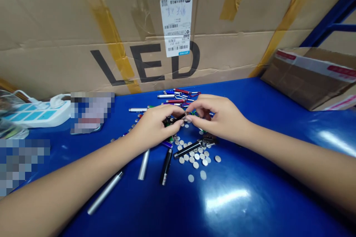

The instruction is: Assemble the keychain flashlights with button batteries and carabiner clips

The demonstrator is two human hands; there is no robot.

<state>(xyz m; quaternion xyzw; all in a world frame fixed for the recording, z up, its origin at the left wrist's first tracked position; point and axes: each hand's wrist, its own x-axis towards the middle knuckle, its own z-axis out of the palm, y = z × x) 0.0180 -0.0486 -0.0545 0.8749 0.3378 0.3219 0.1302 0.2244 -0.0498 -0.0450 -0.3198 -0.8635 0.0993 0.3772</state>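
Plainly, left hand (158,122) and right hand (219,117) meet at a dark penlight tube (180,117) above the surface (236,170).
The left grip is closed round it, probably for steadiness; the right pinches at its tip, whether on a separate piece I can't tell. Button cells (196,156) lie close by, seemingly for easy reach.

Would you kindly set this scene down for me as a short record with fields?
Left hand: holds a slim dark tube
Right hand: fingertips at one end of that tube; exact grip unclear
Nearer the camera: silver tubes, black tubes, round silvery discs
Beyond the hands: coloured tubes
Picture left: white power strip
Picture right: cardboard box
Behind: large carton lettered LED
Surface: blue tabletop
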